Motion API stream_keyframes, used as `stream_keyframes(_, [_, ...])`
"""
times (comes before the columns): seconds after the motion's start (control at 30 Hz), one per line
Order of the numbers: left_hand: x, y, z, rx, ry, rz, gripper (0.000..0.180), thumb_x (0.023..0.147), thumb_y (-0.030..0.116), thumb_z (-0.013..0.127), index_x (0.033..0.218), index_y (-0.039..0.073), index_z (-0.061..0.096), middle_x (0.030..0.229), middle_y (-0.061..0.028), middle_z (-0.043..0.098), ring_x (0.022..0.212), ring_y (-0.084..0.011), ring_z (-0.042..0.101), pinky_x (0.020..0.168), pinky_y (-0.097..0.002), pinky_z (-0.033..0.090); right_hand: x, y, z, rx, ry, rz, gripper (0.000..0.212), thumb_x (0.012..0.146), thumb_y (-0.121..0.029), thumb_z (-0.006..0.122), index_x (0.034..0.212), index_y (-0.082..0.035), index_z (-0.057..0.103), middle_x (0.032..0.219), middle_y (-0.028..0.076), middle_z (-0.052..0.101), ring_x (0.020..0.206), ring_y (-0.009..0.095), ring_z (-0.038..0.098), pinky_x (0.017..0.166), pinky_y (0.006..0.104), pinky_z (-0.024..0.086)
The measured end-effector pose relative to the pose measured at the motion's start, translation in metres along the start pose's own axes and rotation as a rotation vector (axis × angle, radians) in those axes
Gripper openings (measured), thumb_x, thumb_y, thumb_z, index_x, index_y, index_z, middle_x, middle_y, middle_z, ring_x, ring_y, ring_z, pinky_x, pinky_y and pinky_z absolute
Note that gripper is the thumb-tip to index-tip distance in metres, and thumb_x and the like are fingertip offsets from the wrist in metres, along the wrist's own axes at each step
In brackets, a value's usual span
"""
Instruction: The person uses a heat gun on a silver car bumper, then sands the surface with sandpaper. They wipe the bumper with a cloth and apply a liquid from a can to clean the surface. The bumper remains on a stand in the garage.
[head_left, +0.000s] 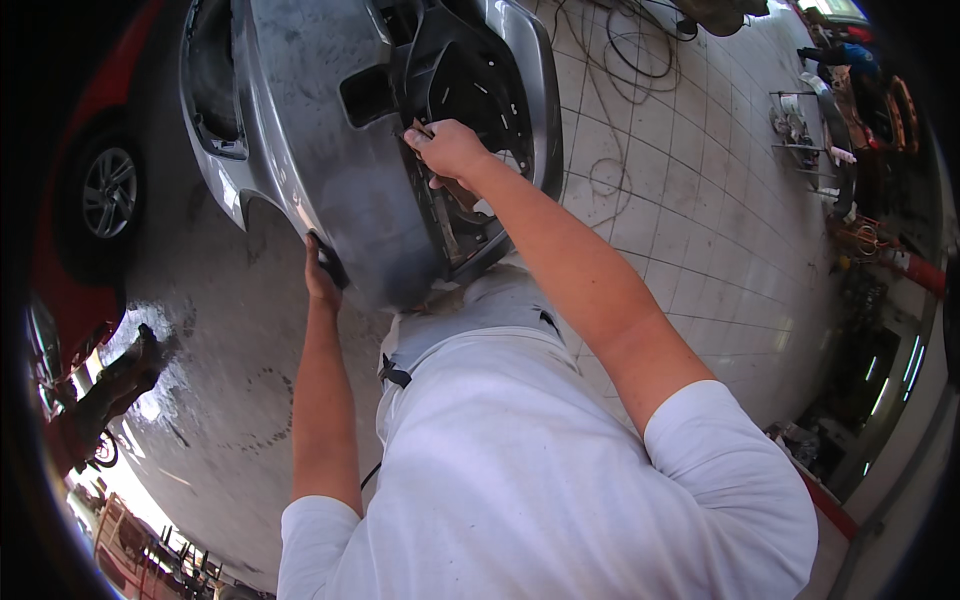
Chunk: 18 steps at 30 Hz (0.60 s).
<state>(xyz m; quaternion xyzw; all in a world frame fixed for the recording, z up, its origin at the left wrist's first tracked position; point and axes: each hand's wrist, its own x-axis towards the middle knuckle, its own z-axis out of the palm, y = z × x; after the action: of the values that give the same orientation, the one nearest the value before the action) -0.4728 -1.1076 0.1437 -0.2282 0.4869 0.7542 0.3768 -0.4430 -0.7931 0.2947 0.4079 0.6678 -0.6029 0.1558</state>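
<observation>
In front of me stands a grey car body [340, 190] with dull, patchy paint on its rounded corner. My right hand [450, 152] is at the edge of the dark opening [480, 95] in the body. Its fingers pinch a small, thin brown piece [418, 128], whose kind I cannot make out. Beneath this hand another brownish shape [462, 195] shows in part. My left hand [320, 275] is against the body's left side, beside a dark oval patch [328, 262]. Most of its fingers are hidden, so its grip cannot be told.
A red car with a silver wheel [108, 192] stands at the left. Cables [625, 60] lie looped on the tiled floor [690, 220] at the right. Racks with parts [800, 130] line the right wall. A dark stand-like object [115, 385] rises at lower left.
</observation>
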Motion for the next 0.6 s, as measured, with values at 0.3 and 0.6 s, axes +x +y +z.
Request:
stream_keyframes(0.3, [-0.009, 0.005, 0.007, 0.008, -0.028, -0.014, 0.073, 0.103, 0.060, 0.049, 0.154, 0.008, 0.042, 0.149, -0.0124, 0.053, 0.135, -0.0322, 0.052, 0.114, -0.0449, 0.041, 0.003, -0.006, 0.011, -0.156, 0.084, 0.066, 0.043, 0.101, -0.039, 0.065, 0.121, -0.001, 0.071, 0.101, 0.013, 0.071, 0.070, 0.023, 0.071, 0.051, 0.0340, 0.059])
stream_keyframes(0.6, [-0.008, 0.007, 0.012, 0.106, -0.002, -0.010, 0.080, 0.102, 0.064, 0.048, 0.157, 0.007, 0.037, 0.152, -0.0137, 0.049, 0.137, -0.0309, 0.050, 0.114, -0.0435, 0.040, 0.014, 0.003, -0.002, -0.078, 0.011, 0.066, 0.047, 0.102, -0.043, 0.061, 0.115, 0.001, 0.071, 0.098, 0.014, 0.073, 0.065, 0.024, 0.073, 0.061, 0.0354, 0.062])
